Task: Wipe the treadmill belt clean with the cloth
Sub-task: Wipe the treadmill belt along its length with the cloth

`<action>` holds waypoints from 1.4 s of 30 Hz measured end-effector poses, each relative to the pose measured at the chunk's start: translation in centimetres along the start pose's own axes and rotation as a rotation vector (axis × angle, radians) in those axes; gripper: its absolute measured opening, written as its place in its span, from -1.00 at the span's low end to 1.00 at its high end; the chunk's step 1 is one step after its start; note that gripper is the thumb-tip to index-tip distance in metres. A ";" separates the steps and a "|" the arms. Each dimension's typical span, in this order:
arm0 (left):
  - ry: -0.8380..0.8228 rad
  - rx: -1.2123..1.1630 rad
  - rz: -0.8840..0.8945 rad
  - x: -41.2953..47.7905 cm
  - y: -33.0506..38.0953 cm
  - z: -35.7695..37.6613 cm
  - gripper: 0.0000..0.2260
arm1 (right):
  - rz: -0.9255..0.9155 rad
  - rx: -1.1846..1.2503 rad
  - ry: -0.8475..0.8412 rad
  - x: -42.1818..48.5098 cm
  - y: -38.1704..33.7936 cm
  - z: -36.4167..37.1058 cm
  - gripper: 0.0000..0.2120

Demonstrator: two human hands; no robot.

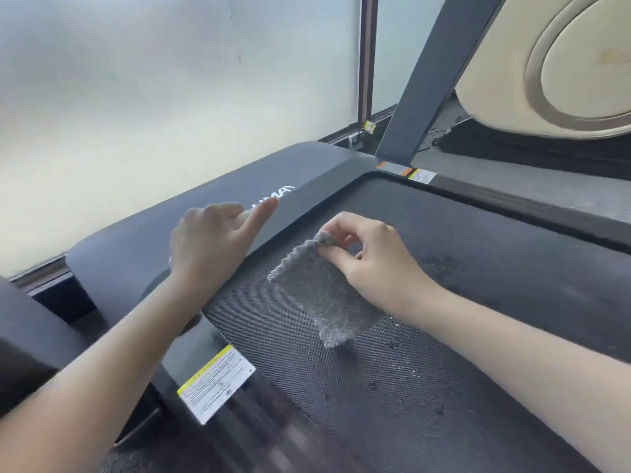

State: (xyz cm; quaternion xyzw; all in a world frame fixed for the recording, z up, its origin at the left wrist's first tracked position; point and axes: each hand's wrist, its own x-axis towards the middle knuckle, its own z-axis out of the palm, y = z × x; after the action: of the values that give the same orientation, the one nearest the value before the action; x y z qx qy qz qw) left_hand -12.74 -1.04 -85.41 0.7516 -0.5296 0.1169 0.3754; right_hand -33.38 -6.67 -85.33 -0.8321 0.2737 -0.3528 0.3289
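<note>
Fingers of the right hand (368,261) pinch one corner of a grey, nubbly cloth (324,298), thumb and forefinger closed on the fabric and the other fingers curled beside them. That corner is lifted, and the rest of the cloth slopes down and toward the camera over the treadmill belt (461,387). A small shadow sits under its lowest corner, so whether that corner touches the belt cannot be told. The cloth is over the front part of the belt, near the left side and just short of the motor cover (143,254). The left hand (208,244) lies on the sloping edge of that dark grey cover with its forefinger stretched out toward a white logo (276,198); its other fingers are loosely bent and it holds nothing. The belt is dark with a fine woven texture, and it carries scattered pale specks (397,343) and a few darker spots (372,385) just beside and below the cloth. A yellow and white warning label (215,384) sits on the left side rail (259,421), and a second label (423,175) sits at the far right corner of the deck at the foot of a slanted dark upright (437,80). Behind the treadmill runs a frosted window (136,97), and a cream-coloured rounded shell (563,63) fills the upper right corner.
</note>
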 end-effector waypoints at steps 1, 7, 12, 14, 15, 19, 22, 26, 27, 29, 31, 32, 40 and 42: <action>0.004 0.000 -0.011 0.2 -0.5 -0.1 -0.12 | 0.005 0.027 -0.018 1.0 -0.2 1.5 -0.97; 0.015 -0.037 -0.058 0.3 -1.8 0.9 -0.14 | 0.161 -0.063 -0.099 5.9 3.3 8.5 -0.96; 0.019 -0.102 -0.104 0.5 -1.9 2.3 -0.10 | 0.095 -0.407 -0.130 5.8 5.6 10.4 -0.76; 0.016 -0.114 -0.112 0.6 -2.0 2.6 -0.12 | -0.106 -0.543 -0.091 4.7 5.1 10.5 -0.65; 0.019 -0.113 -0.115 0.6 -2.0 2.7 -0.14 | -0.173 -0.542 -0.125 4.0 4.6 10.6 -0.64; 0.025 -0.081 -0.110 0.7 -2.3 2.5 -0.21 | -0.192 -0.543 -0.484 2.0 3.9 11.4 -0.40; 0.011 -0.069 -0.107 0.8 -2.8 2.5 -0.22 | -0.182 -0.625 -0.591 1.5 5.0 11.9 -0.29; 0.007 -0.067 -0.139 0.8 -3.6 2.7 -0.16 | -0.118 -0.629 -0.557 1.9 6.1 12.0 -0.40; 0.006 -0.068 -0.141 0.8 -3.7 2.7 -0.17 | -0.100 -0.623 -0.536 2.1 6.5 11.9 -0.43; 0.008 -0.065 -0.145 0.8 -3.8 2.8 -0.17 | -0.057 -0.619 -0.495 2.8 7.4 11.2 -0.45; 0.008 -0.059 -0.148 0.8 -4.0 2.9 -0.17 | 0.017 -0.637 -0.447 3.9 8.6 10.4 -0.47; 0.004 -0.059 -0.151 0.8 -4.1 2.8 -0.16 | 0.075 -0.653 -0.414 4.6 9.3 10.0 -0.47; -0.017 -0.018 -0.109 1.0 -3.5 2.4 -0.29 | 0.107 -0.515 -0.437 6.0 8.0 11.1 -0.50; -0.010 -0.021 -0.099 1.0 -3.1 2.4 -0.35 | -0.037 -0.467 -0.521 5.0 6.3 12.4 -0.49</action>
State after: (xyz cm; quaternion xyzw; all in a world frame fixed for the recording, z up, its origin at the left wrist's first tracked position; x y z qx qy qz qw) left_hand -10.09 -2.95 -87.89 0.7735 -0.4948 0.0886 0.3860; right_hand -22.24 -9.73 -94.56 -0.9517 0.2390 -0.0624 0.1822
